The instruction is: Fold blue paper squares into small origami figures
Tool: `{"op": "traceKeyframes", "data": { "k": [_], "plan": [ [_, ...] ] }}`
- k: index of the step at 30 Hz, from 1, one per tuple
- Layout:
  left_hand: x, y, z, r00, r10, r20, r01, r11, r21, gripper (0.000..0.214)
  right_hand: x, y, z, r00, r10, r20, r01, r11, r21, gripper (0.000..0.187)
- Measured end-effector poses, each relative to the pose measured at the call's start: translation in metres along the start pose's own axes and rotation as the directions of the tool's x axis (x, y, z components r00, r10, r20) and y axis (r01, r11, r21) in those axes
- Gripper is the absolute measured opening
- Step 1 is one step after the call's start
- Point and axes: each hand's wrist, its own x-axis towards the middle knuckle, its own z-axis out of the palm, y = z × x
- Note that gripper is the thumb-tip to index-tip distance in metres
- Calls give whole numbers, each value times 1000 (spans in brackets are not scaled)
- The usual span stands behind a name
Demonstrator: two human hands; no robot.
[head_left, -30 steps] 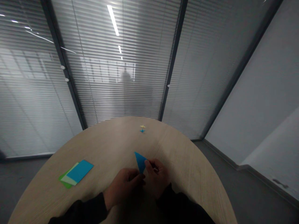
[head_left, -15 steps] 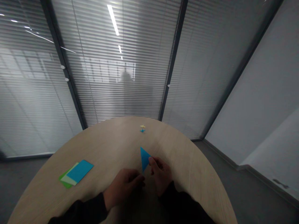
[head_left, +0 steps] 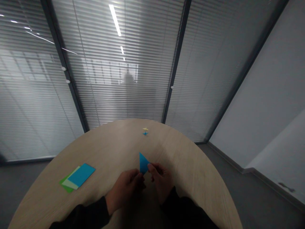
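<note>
Round table (head_left: 188, 168) — far edge well beyond; left grip (head_left: 127, 185), right grip (head_left: 162, 180) — both pinching blue triangle (head_left: 143, 163).

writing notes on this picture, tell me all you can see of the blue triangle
The blue triangle is plain and looks flat, apparently paper, held over the table, one corner pointing up in the picture. The right hand pinches its right corner; the left hand meets its lower corner. Creases are too small to make out.
</note>
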Motion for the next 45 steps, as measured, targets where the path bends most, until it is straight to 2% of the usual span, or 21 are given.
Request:
{"op": "traceKeyframes", "data": {
  "k": [4,7,11,14,19,22,33,37,41,45],
  "plan": [
    [-1,4,0,1000,27,-12,-27,999,38,36,-1,-3,-1,1000,18,8,-18,999,50,36],
    [-2,8,0,996,70,-47,-72,997,-29,34,-3,-4,1,999,25,21,-26,998,53,36],
    [0,5,-1,978,45,-202,-61,995,-75,35,-8,-6,5,992,65,104,-66,998,0,33],
    [0,3,-4,954,82,-288,-69,996,57,36,-11,-9,7,981,64,185,-52,996,-69,30],
    [-2,11,-7,937,144,-318,-71,971,230,35,-15,-12,9,975,-27,219,88,958,-274,21],
    [-3,13,-8,922,168,-350,-63,954,293,37,-17,-14,9,969,-22,246,105,939,-328,19],
    [-4,13,-15,937,220,-271,-108,921,374,35,-15,-6,5,941,-3,338,100,957,-272,20],
    [-3,10,-13,954,233,-189,-152,918,366,35,-10,-4,0,931,-41,363,132,965,-229,20],
    [-2,5,-12,965,206,-160,-130,913,386,37,-3,-2,-5,948,1,319,84,964,-252,23],
    [-3,4,-12,981,143,-131,-85,926,368,39,0,-4,-7,938,6,348,71,975,-209,28]
  ]
}}
